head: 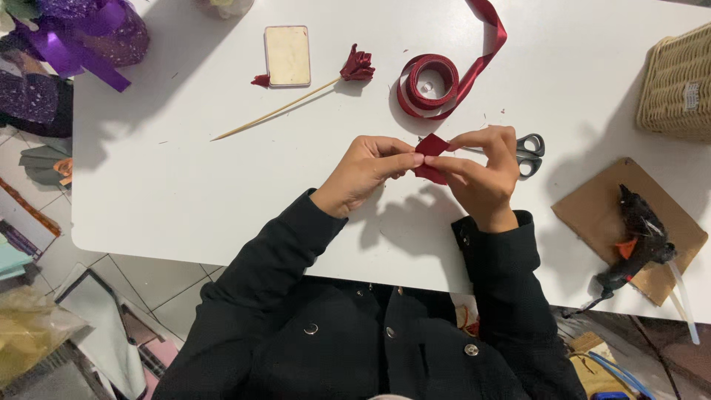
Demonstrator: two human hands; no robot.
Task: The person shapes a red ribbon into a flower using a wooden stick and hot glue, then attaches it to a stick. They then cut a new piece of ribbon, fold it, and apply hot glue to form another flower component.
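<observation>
Fingers of both hands meet over the middle of the white desk (pixel 185 185), pinching a small folded piece of dark red satin ribbon (pixel 430 145). The left hand (pixel 364 174) grips its left edge between thumb and fingertips; the right hand (pixel 485 172) clamps the right side, thumb on top. The piece is held just above the desk's smooth surface.

Behind the hands lies a coiled ribbon roll (pixel 427 83) of the same glossy red, its loose end curling away. Grey-handled scissors (pixel 529 154) sit just beside the right hand. Further left, a thin wooden skewer (pixel 274 112) carries a red ribbon rose (pixel 357 64), next to a cream rounded rectangular card (pixel 287 55). On the right, a black glue gun (pixel 635 241) rests on brown cardboard (pixel 589 204), near a woven wicker basket (pixel 678 85).
</observation>
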